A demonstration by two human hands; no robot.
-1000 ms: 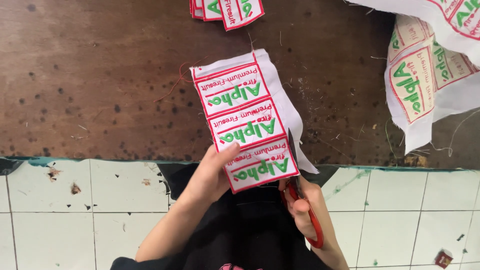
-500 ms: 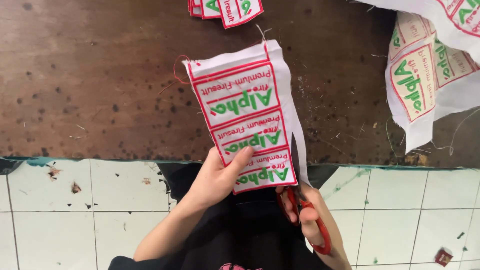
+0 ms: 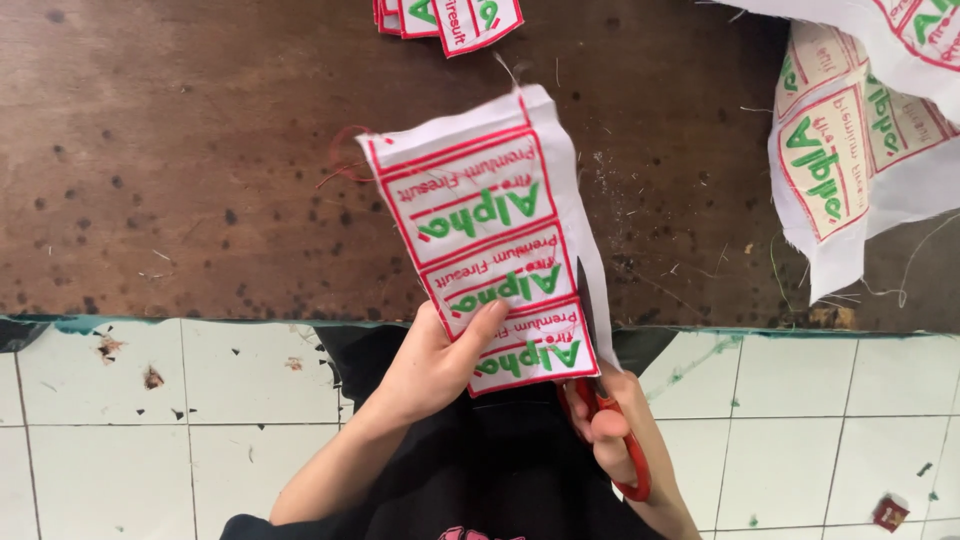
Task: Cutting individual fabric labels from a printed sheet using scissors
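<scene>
1. Left hand (image 3: pixel 430 365): closed on the lower end of the label strip (image 3: pixel 490 240), thumb across the lowest label. Strip held up over the worktop (image 3: pixel 180 150) edge, near the body.
2. Right hand (image 3: pixel 610 425): closed in the red handles of the scissors (image 3: pixel 605 400); dark blade running up the strip's right side, along the white margin.
3. Keep strip taut and flat; guide blade just outside the red border, parallel to it. Judged risk: slack cloth letting the blade wander into the stitching.
4. Keep left thumb well apart from the cut line.
5. Strip: white cloth, three rectangular labels in a column, each red-bordered with green and red lettering; loose red thread at top left.
6. Cut labels (image 3: pixel 450 18): small stack at top edge, same red borders.
7. Uncut sheet (image 3: pixel 850 170): white cloth at right, same label pattern, frayed edges.
8. Below: white tiled floor (image 3: pixel 130 420).
</scene>
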